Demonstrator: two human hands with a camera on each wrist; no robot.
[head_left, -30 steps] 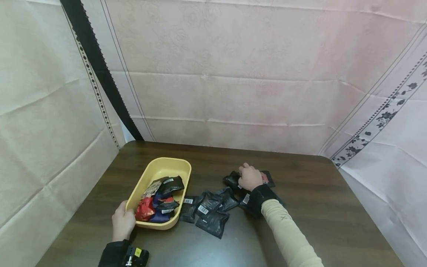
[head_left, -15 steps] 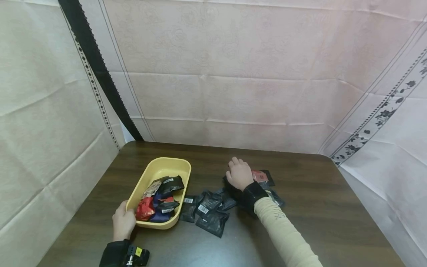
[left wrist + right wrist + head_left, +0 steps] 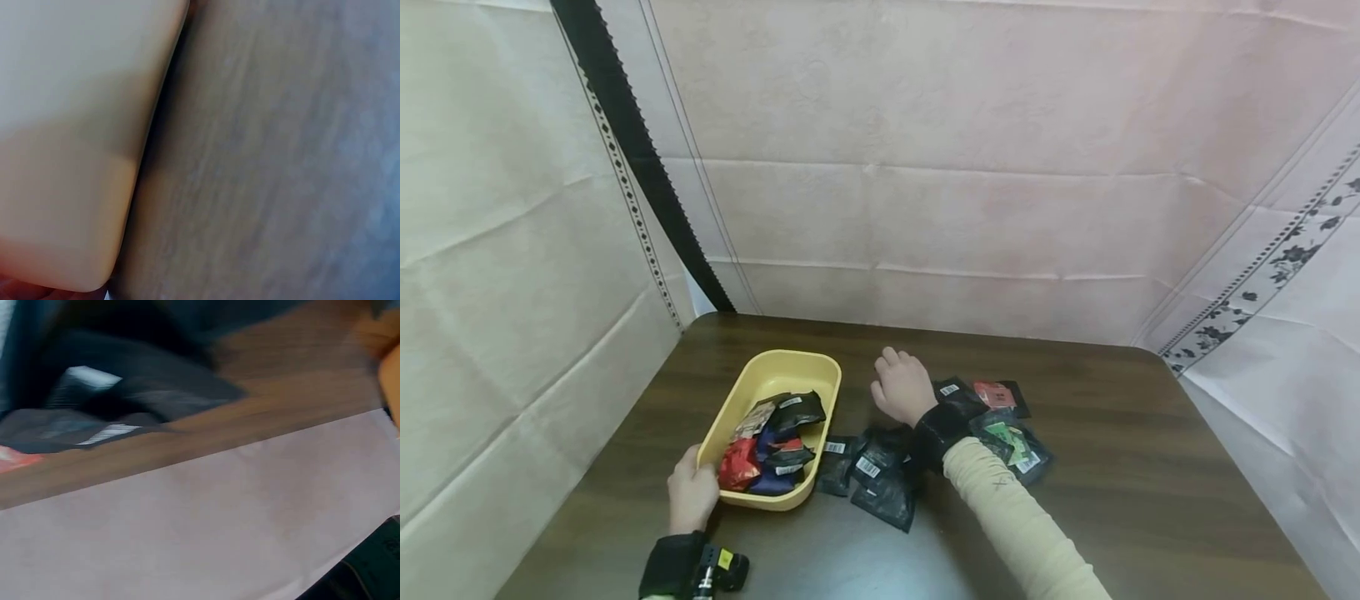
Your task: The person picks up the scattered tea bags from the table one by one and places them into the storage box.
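My left hand (image 3: 692,496) grips the near-left corner of a yellow plastic tray (image 3: 786,372). In the left wrist view the tray wall (image 3: 69,156) fills the left side, with a bit of finger (image 3: 25,290) beneath its corner. Inside the tray lie several small packets, including a red packet (image 3: 740,464) and a black packet (image 3: 800,410). My right hand (image 3: 902,387) is above the table right of the tray, over black packets. At the lower right of the right wrist view is a dark green printed packet (image 3: 365,569), which it holds; the holding fingers are hidden.
Just right of the tray lie black packets with white labels (image 3: 883,492). Farther right are a black packet (image 3: 961,397), a red-labelled packet (image 3: 997,395) and a dark packet with green print (image 3: 1017,446). The wooden table (image 3: 1112,467) meets a pale cloth wall (image 3: 970,225).
My right hand has risen off the right-hand packets and moved left towards the tray, uncovering the green-printed packet. My left hand stays at the tray's corner; the head view has shifted slightly.
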